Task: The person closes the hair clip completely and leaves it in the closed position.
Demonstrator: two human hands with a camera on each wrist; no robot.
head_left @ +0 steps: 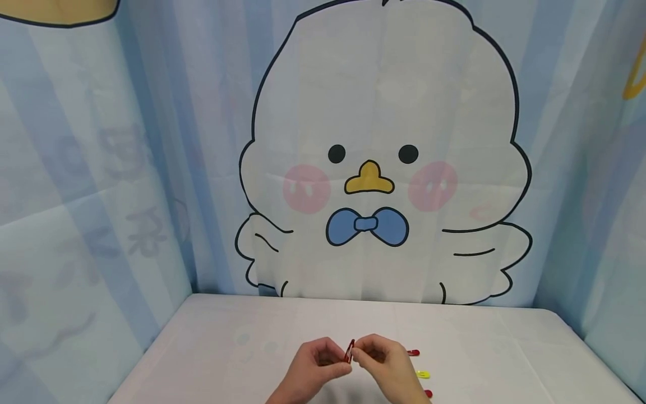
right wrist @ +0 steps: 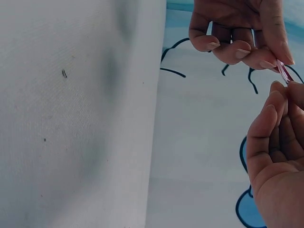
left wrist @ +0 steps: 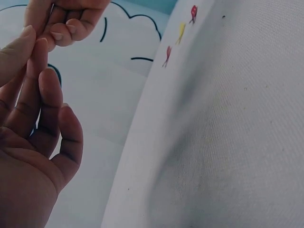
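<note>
A small red snap hair clip [head_left: 349,351] is held up between both hands, just above the table. My left hand [head_left: 317,363] pinches one end of it between thumb and fingertips. From the other side, thumb and index finger of my right hand [head_left: 390,366] pinch the opposite end. The right wrist view shows the clip [right wrist: 284,71] as a thin slanted strip bridging the two sets of fingertips. In the left wrist view the fingers hide it.
Beyond the right hand, a red clip [head_left: 414,353], a yellow clip [head_left: 424,374] and another red clip [head_left: 428,394] lie in a row on the white table [head_left: 242,359], partly covered by that hand. A curtain [head_left: 383,264] with a cartoon bird stands behind the table.
</note>
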